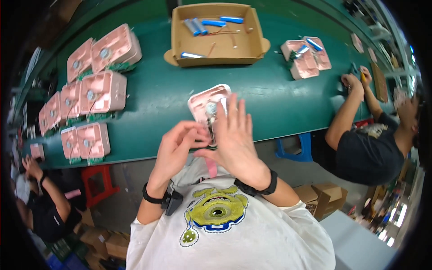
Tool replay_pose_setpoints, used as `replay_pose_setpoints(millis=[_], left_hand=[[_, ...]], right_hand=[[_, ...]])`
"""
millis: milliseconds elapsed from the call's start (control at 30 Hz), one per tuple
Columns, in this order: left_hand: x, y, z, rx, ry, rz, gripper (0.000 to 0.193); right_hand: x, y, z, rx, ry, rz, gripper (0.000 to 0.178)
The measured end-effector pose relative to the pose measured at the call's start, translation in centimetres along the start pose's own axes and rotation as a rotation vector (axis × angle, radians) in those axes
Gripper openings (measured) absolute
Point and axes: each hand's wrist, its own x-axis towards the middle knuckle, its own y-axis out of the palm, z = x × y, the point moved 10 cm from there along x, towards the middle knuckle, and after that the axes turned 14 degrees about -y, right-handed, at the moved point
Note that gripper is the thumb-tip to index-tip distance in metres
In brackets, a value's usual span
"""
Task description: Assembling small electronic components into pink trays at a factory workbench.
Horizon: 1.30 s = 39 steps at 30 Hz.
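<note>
A pink plastic housing (198, 102) lies on the table edge in front of me, its inside facing up. A round silver speaker-like part (211, 108) sits in it, with a small dark board and wires (210, 125) below. My right hand (236, 139) is spread flat over the housing's right side, fingers stretched out, hiding much of it. At the housing's lower left, my left hand (177, 144) has its fingers curled and drawn together; whatever is between the fingertips is too small to tell.
A cardboard box (177, 49) with blue batteries stands at the back of the green table (153, 90). Several pink housings (118, 92) with circuit boards are grouped at left, more housings (303, 69) at right. Co-workers sit on both sides; a blue stool (297, 150) is at right.
</note>
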Motion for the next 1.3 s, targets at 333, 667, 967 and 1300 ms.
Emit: replay_pose_setpoints(millis=[333,667,967,1300], left_hand=[[-0.3,-2.9,-3.3,0.268,0.239,-0.275,0.015],[0.9,-7.0,0.7,0.211,0.172,-0.345,0.015],[-8.2,-13.9,-3.0,0.205,0.384,-0.729,0.018],[-21.3,-37.8,-5.0,0.626,0.404,-1.633,0.031]], right_hand=[[-1.2,-1.3,-5.7,-0.015,0.061,-0.061,0.095],[0.5,-7.3,-18.1,-0.337,0.234,-0.261,0.096],[4.2,-6.3,-21.7,-0.331,0.040,-0.400,0.077],[3.6,-9.4,-26.2,-0.525,0.055,-0.353,0.077]])
